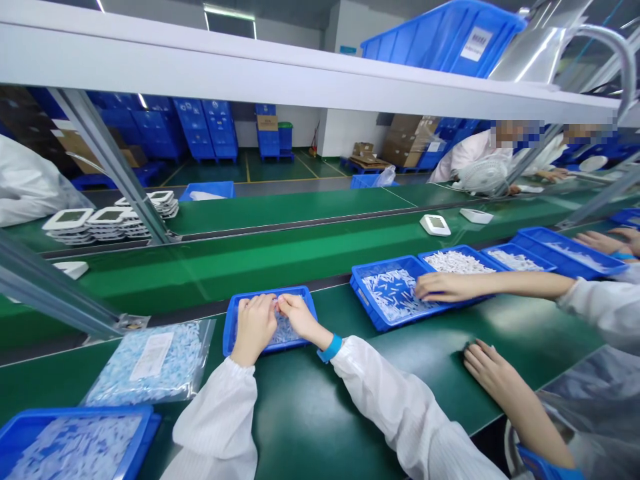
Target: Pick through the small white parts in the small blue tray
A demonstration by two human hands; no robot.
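Observation:
Over a small blue tray (231,327), my left hand (255,325) and my right hand (299,316) come together with fingertips nearly touching. The fingers of both are pinched, and what lies between them is too small to name. Small clear or whitish pieces (286,331) lie inside the tray below my hands. A blue band (330,348) circles my right wrist, and white sleeves cover both arms. Part of the tray is hidden behind my hands.
On the left lie a clear bag of light-blue pieces (150,360) and a blue tray (145,427) of pale pieces. To the right, a co-worker's hand (443,287) reaches into another blue tray (367,303). A green conveyor belt (280,257) runs behind, under a metal-framed shelf (300,73).

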